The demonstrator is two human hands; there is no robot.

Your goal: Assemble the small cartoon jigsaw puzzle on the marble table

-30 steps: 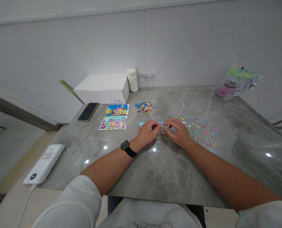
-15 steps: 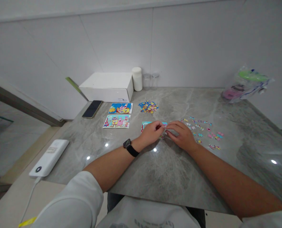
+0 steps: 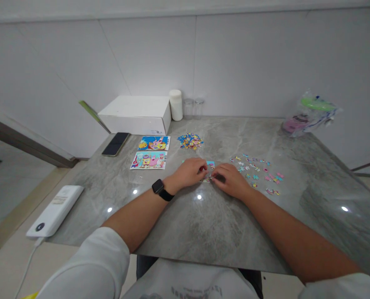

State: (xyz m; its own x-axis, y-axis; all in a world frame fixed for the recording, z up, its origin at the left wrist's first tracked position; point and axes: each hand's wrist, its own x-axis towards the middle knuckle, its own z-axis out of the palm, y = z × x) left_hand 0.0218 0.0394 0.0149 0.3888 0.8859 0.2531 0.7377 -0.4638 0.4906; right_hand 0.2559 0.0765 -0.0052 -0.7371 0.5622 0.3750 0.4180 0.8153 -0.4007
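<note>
My left hand (image 3: 189, 172), with a black watch on the wrist, and my right hand (image 3: 230, 179) rest close together on the grey marble table (image 3: 203, 220). Both have curled fingers pinching at small puzzle pieces over a partly built puzzle (image 3: 209, 165), most of which they hide. Loose pink and blue pieces (image 3: 256, 172) lie scattered just right of my right hand. A heap of blue and yellow pieces (image 3: 190, 140) sits farther back. Two cartoon picture cards (image 3: 149, 160) (image 3: 154, 143) lie to the left of my left hand.
A white box (image 3: 135, 111), a white jar (image 3: 176, 104) and two clear jars (image 3: 193, 108) stand at the back by the wall. A dark phone (image 3: 115, 144) lies left of the cards. A white power bank (image 3: 54, 210) sits at the left edge. A plastic bag (image 3: 309, 114) lies back right.
Both hands have slid slightly nearer to me and lower onto the puzzle, now covering more of it. The camera view has shifted a little.
</note>
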